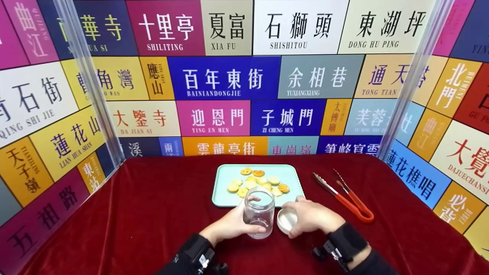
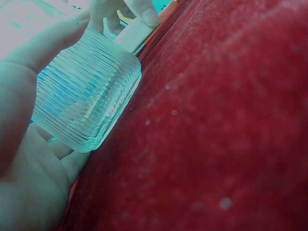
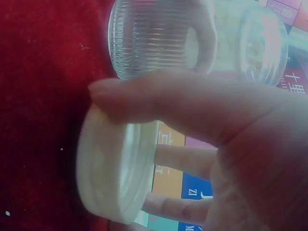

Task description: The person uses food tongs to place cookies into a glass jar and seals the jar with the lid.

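A clear glass jar (image 1: 260,215) with a ribbed lower body stands uncapped, its mouth facing up. My left hand (image 1: 229,226) grips it from the left, thumb across the near side and fingers behind. The ribs show plainly in the left wrist view on the jar's body (image 2: 96,91). Just right of the jar, my right hand (image 1: 316,215) holds a whitish round lid (image 1: 287,220) by its rim, hollow side showing. In the right wrist view the thumb presses one edge of the lid (image 3: 103,168), with fingers at its other side.
Beyond the jar lies a pale green tray (image 1: 222,177) bearing several round biscuits (image 1: 233,187). Red-handled metal tongs (image 1: 361,210) rest to its right. Dark red cloth (image 1: 153,214) covers the table, and colourful sign-printed panels (image 1: 225,78) wall in the back and sides.
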{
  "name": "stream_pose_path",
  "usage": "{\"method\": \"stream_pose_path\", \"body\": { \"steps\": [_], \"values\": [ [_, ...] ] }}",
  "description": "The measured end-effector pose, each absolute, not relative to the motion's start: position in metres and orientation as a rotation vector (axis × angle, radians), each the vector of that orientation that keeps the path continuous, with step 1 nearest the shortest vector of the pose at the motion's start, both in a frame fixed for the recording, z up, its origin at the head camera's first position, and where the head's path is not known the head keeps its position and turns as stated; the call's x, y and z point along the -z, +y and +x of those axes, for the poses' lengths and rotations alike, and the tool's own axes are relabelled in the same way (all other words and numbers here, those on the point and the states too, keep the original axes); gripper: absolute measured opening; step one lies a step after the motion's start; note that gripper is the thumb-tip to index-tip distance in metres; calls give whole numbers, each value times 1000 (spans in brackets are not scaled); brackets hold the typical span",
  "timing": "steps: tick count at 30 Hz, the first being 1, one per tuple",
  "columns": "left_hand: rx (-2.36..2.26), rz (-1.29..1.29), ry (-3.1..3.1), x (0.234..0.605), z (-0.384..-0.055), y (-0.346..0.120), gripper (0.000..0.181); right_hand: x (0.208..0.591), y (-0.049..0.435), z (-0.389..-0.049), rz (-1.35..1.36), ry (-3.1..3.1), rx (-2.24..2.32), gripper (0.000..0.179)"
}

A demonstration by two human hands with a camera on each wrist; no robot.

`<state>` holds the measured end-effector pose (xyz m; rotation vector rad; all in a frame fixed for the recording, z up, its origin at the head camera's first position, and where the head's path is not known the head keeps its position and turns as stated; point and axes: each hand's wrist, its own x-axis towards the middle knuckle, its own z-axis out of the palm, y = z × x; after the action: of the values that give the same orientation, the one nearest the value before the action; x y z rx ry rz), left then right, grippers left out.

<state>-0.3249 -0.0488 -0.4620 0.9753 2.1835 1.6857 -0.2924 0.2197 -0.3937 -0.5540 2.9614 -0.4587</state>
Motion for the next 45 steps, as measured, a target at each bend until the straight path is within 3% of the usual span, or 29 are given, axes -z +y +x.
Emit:
{"method": "stream_pose_path", "body": {
  "steps": [16, 24, 28, 35, 45],
  "values": [
    [-1665, 961, 2225, 464, -328, -53, 88, 401, 219, -298, -587, 2884, 444, 74],
    [-1679, 960, 2194, 464, -327, -53, 88, 392, 224, -301, -613, 2840, 477, 85],
    [-1681, 942, 2199, 462, -325, -54, 88, 383, 240, -311, -611, 2889, 586, 73],
    [-1664, 925, 2226, 462, -324, -53, 90, 380, 294, -335, -305, 3167, 735, 48],
    [-1671, 927, 2224, 463, -324, -50, 91, 408, 362, -342, 220, 3252, 545, 68]
  ]
}}
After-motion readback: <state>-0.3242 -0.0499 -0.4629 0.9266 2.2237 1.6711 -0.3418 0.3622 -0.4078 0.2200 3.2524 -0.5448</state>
